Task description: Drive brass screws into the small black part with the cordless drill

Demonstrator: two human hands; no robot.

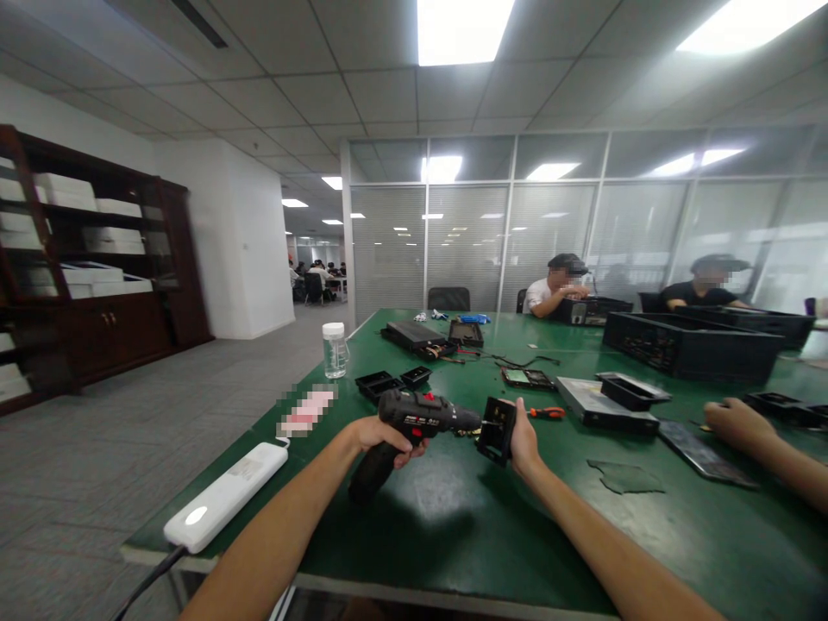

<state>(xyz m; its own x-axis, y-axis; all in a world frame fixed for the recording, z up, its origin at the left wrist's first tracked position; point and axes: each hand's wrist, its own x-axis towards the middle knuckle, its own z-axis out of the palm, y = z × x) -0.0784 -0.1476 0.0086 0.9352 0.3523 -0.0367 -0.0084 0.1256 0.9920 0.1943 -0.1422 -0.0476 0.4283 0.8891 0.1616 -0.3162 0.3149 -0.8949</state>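
My left hand (392, 438) is wrapped round the grip of a black cordless drill (417, 416) with red buttons. The drill points right, and its bit reaches a black plastic frame (497, 431). My right hand (523, 440) holds that frame upright by its right side; my fingers are partly hidden behind it. Whether the bit sits in a screw is too small to tell. Small brass-coloured pieces (467, 433) lie on the table beneath the drill's tip. Just beyond the frame lies a screwdriver (547, 414) with an orange and black handle.
On the green table (414, 543) stand a water bottle (335, 352), a white power strip (226, 496), black plastic parts (379, 385), a metal drive case (605, 405) and a large black chassis (692, 343). Another person's hand (737, 427) rests at right. Two people sit at the far side.
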